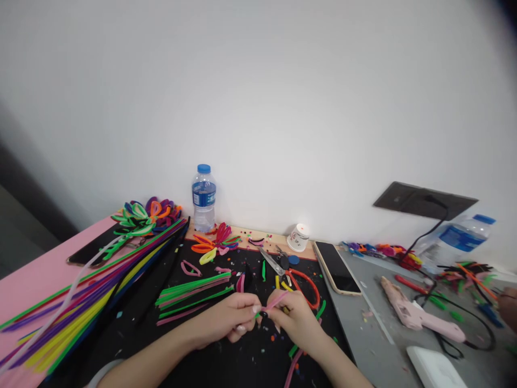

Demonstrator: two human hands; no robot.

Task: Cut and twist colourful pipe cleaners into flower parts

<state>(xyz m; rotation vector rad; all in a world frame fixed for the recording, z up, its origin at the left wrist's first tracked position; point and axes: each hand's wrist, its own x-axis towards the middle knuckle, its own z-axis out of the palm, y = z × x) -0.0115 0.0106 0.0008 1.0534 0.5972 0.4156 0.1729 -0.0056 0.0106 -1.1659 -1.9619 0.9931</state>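
Note:
My left hand [238, 317] and my right hand [294, 318] meet over the black mat [226, 366]. Both are closed, pinching a pink pipe cleaner [277, 299] between them. A small dark piece with some green shows at the fingertips; its details are too small to tell. Left of my hands lie cut green and pink pipe cleaners [194, 291] in rows. Scissors with orange handles [309, 288] lie just beyond my right hand, partly hidden by it. Farther back is a pink pipe cleaner loop [190, 268], near a bundle of multicoloured loops [216, 243].
Long pipe cleaners [100, 302] spread across the left side. A water bottle [204, 199], a paper cup [298, 237] and a phone [337, 268] stand or lie along the back. At right are a pink glue gun [420, 315] with its cord, a white box-like object [434, 369] and another person's hand [508, 306].

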